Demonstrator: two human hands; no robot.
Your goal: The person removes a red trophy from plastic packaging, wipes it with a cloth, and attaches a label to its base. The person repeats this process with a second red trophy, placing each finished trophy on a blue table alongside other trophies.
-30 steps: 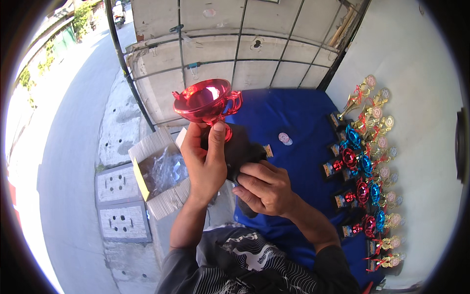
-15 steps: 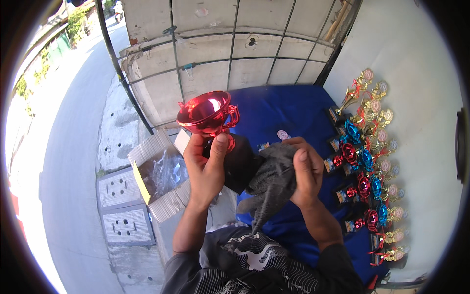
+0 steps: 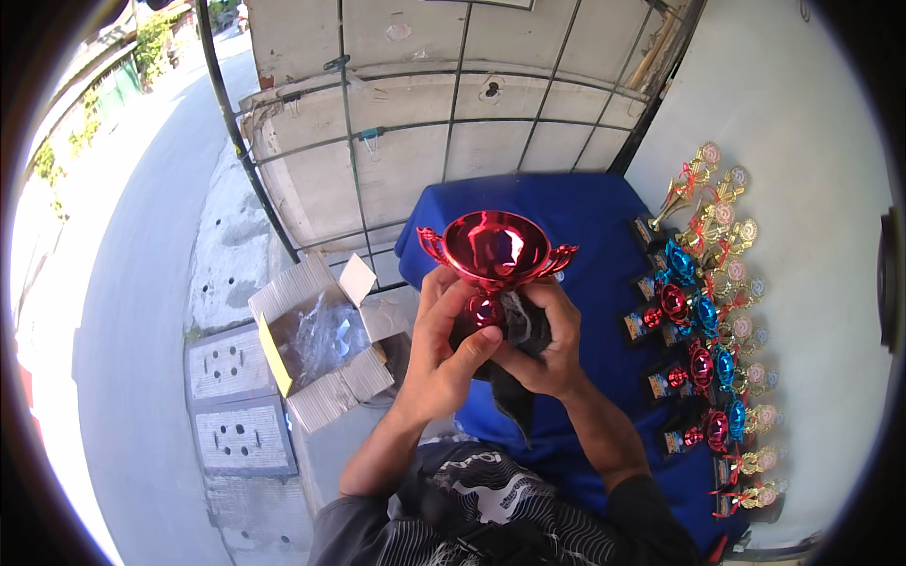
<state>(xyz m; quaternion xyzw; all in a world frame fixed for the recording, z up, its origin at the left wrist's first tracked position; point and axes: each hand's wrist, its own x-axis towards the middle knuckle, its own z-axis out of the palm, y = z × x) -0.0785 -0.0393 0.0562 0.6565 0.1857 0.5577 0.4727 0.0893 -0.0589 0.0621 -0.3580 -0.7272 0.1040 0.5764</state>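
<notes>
A shiny red trophy cup (image 3: 495, 247) with two curled handles stands roughly upright in front of me, over the blue cloth. My left hand (image 3: 442, 349) is closed round its stem and lower part from the left. On the other side my right hand (image 3: 549, 344) holds a dark grey cloth (image 3: 514, 406) against the lower part of the trophy, and the cloth's end hangs below the fingers. The trophy's base is mostly hidden by my hands and the cloth.
Gold, red and blue trophies (image 3: 703, 363) stand in rows along the right side of the table with the blue cover (image 3: 595, 245). An open cardboard box (image 3: 269, 351) holding clear plastic wrap is at the left. A metal grid (image 3: 453, 94) rises behind the table.
The red trophy has moved right and turned, its bowl now facing me. My right hand has brought the grey cloth from beside the trophy up against its lower part.
</notes>
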